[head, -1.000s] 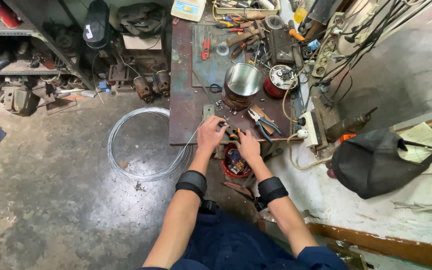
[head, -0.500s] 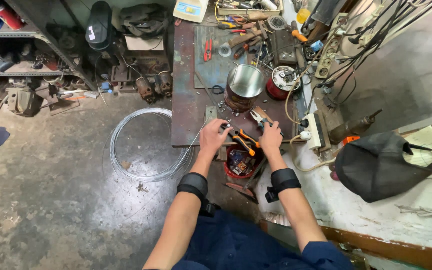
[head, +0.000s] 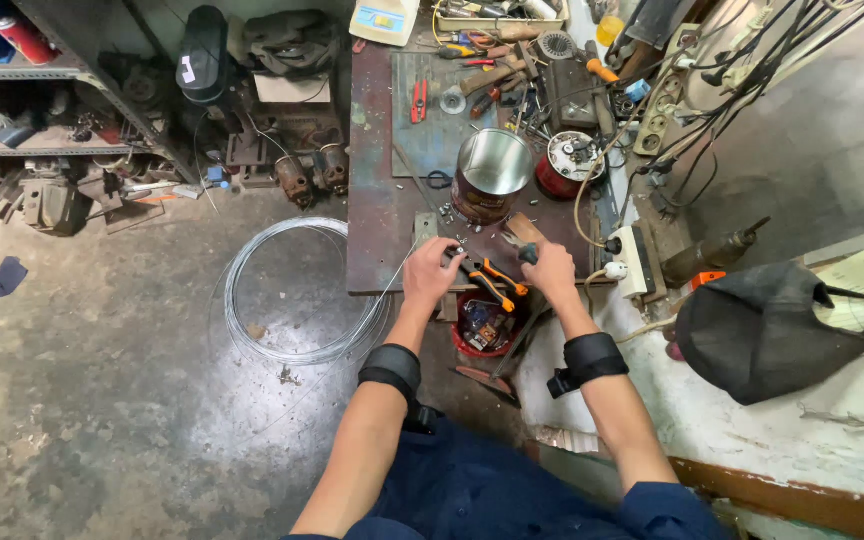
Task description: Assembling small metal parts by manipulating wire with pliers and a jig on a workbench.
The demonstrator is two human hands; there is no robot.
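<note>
My left hand (head: 430, 276) is closed at the front edge of the rusty metal workbench (head: 372, 230). It grips orange-and-black pliers (head: 492, 281) by their head end, with the handles pointing right. A thin steel wire (head: 388, 288) runs up from the floor coil to this hand. My right hand (head: 552, 270) is just right of the pliers, closed around a tool with a dark grip and a brown wooden part (head: 524, 234). Both wrists wear black bands.
An open shiny metal can (head: 492, 172) and a red round part (head: 567, 165) stand behind the hands. A red bucket of scrap (head: 482, 325) sits under the bench edge. A wire coil (head: 292, 290) lies on the floor. A power strip (head: 637, 260) and black bag (head: 762, 330) are right.
My right hand left the spot beside my left hand, moved right and back, and closed on the wood-handled tool. My left hand stayed at the bench edge with the pliers.
</note>
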